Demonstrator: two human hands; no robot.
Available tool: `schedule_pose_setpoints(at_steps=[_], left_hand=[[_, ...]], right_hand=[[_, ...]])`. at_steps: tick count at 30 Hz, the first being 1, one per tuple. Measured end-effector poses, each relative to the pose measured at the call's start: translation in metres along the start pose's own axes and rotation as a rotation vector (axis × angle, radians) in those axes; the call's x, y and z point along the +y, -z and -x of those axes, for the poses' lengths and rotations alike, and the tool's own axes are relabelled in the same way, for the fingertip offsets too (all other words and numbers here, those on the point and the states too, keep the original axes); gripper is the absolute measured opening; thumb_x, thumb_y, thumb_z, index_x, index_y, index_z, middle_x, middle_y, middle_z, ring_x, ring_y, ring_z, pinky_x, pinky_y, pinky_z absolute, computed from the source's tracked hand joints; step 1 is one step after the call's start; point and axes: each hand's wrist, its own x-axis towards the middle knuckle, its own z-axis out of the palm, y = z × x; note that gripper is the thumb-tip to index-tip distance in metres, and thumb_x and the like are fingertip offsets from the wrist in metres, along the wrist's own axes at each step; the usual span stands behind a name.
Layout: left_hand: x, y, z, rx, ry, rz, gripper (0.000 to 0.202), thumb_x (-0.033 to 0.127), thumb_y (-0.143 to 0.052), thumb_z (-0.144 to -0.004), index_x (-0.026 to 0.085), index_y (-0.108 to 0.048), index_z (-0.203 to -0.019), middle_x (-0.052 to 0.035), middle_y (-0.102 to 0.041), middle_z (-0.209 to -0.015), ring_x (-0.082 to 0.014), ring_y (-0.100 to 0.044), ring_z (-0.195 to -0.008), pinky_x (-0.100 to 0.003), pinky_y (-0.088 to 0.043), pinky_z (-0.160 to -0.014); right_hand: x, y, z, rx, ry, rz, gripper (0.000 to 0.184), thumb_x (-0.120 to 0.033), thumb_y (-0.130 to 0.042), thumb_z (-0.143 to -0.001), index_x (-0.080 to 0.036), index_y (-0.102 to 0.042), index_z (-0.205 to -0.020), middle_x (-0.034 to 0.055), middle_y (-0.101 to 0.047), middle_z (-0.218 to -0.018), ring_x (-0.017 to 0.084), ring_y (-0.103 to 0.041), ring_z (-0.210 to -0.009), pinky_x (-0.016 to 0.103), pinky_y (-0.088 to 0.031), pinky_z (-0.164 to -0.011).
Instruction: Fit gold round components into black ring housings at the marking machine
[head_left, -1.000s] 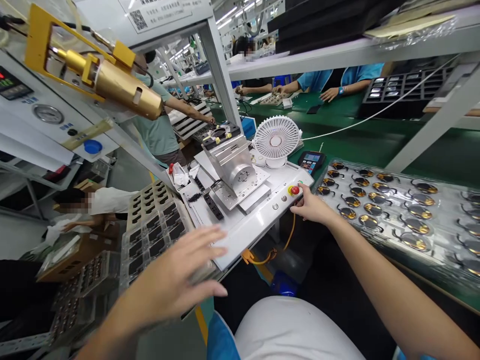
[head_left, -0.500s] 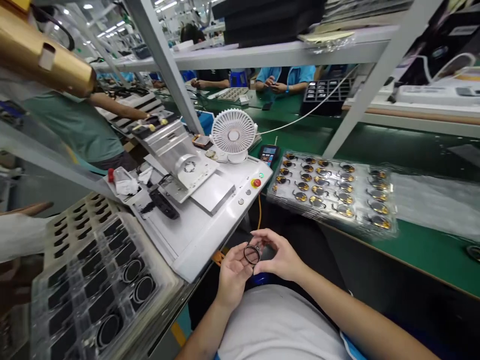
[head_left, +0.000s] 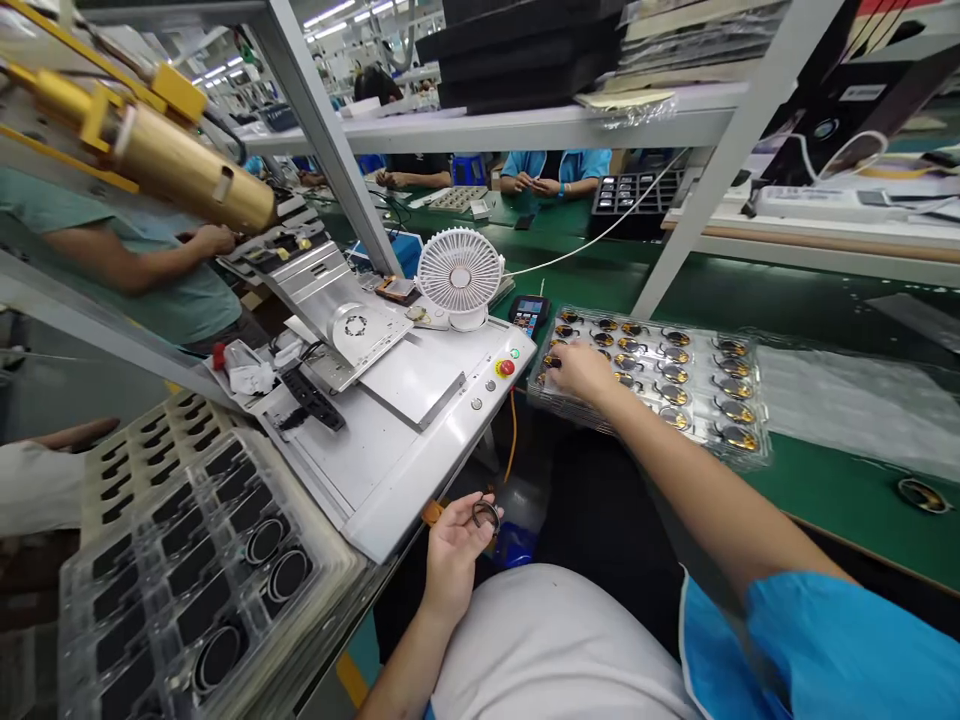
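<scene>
My left hand is low in front of my body, its thumb and fingers closed on a thin dark ring. My right hand reaches over the left end of a clear plastic tray. Its fingertips pinch a small round dark part at the tray's left edge; whether the part is lifted from its pocket I cannot tell. Several round black-and-amber parts with thin curved tails lie in rows in the tray.
A white machine with buttons and a fan stands ahead. Left of it lies a stacked clear tray with dark pieces and rings. One loose ring part lies on the green bench. Co-workers sit opposite; another person stands left.
My right hand has left the ring and moved forward to the tray's left end. My left hand keeps the ring alone. The person at left has moved an arm.
</scene>
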Motion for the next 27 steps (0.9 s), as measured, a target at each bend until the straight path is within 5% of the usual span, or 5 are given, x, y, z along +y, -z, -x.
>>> schedule_pose_setpoints(at_steps=[5, 12, 16, 20, 27], left_hand=[[-0.006, 0.008, 0.005, -0.014, -0.033, -0.040, 0.043, 0.028, -0.094, -0.070, 0.017, -0.076, -0.108, -0.0120, -0.080, -0.110, -0.0251, -0.075, -0.109, -0.039, -0.056, -0.100], [-0.008, 0.013, 0.007, -0.057, -0.029, -0.008, 0.041, 0.028, -0.091, -0.074, 0.019, -0.074, -0.110, -0.0100, -0.079, -0.110, -0.0260, -0.075, -0.109, -0.042, -0.055, -0.103], [0.002, 0.008, 0.007, -0.111, -0.012, -0.006, 0.046, 0.028, -0.092, -0.073, 0.020, -0.074, -0.114, -0.0113, -0.076, -0.120, -0.0253, -0.075, -0.106, -0.038, -0.057, -0.096], [0.022, -0.007, 0.002, -0.290, 0.007, 0.010, 0.064, 0.032, -0.096, -0.066, 0.025, -0.071, -0.125, -0.0145, -0.063, -0.145, -0.0253, -0.076, -0.102, -0.034, -0.058, -0.086], [0.042, -0.008, -0.005, -0.396, 0.075, 0.005, 0.077, 0.033, -0.099, -0.060, 0.021, -0.068, -0.130, -0.0123, -0.077, -0.113, -0.0290, -0.078, -0.096, -0.034, -0.058, -0.079]], right_hand=[[0.000, -0.006, -0.021, -0.048, 0.034, 0.106, 0.006, -0.010, -0.076, -0.078, -0.011, -0.074, -0.084, 0.0189, -0.073, -0.091, 0.035, -0.065, -0.104, 0.036, -0.048, -0.085], [0.012, 0.001, -0.011, 0.014, 0.021, 0.080, 0.023, -0.013, -0.056, -0.094, -0.007, -0.073, -0.109, 0.0189, -0.075, -0.101, 0.029, -0.070, -0.097, 0.041, -0.053, -0.089], [0.005, -0.001, 0.028, -0.032, 0.126, -0.316, 0.034, -0.019, -0.055, -0.097, -0.014, -0.072, -0.125, 0.0089, -0.075, -0.088, 0.022, -0.072, -0.074, 0.033, -0.058, -0.075], [-0.030, -0.014, 0.088, -0.149, 0.371, -0.933, 0.026, -0.027, -0.062, -0.095, -0.019, -0.077, -0.115, 0.0058, -0.071, -0.093, 0.015, -0.068, -0.058, 0.029, -0.060, -0.059], [-0.074, -0.021, 0.134, -0.082, 0.643, -0.883, 0.018, -0.017, -0.056, -0.099, -0.020, -0.072, -0.093, 0.0073, -0.071, -0.092, 0.015, -0.068, -0.074, 0.026, -0.056, -0.065]])
